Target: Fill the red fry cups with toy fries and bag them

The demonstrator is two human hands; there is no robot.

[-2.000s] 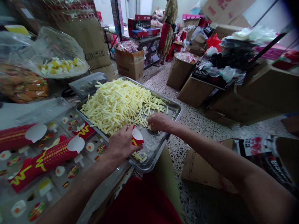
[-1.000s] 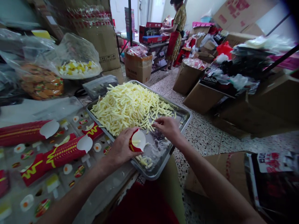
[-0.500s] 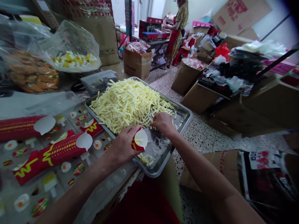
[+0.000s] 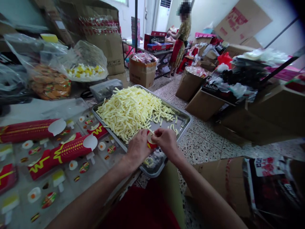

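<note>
My left hand (image 4: pixel 138 147) is wrapped round a small red fry carton (image 4: pixel 151 145) with a white inside. Over the carton's mouth, my right hand (image 4: pixel 166 140) pinches at least one pale yellow fry, mostly hidden by the fingers. Both hands are above the near part of a metal tray (image 4: pixel 184 124). A large heap of fries (image 4: pixel 130 109) fills the tray's far left part, with loose ones scattered to its right. Left of the tray lie stacks of nested red cartons (image 4: pixel 69 152) with yellow markings.
Clear packs with small food-shaped pieces (image 4: pixel 84 167) cover the table on the left. Behind stand a bag of brown pieces (image 4: pixel 51 84) and a bag of yellow-white pieces (image 4: pixel 87 71). Cardboard boxes (image 4: pixel 143 71) stand on the floor. A person (image 4: pixel 182 36) works at a far table.
My right hand has moved from the loose fries in the tray to the carton's mouth. My left hand and the carton have shifted slightly right. The camera view has tilted a little.
</note>
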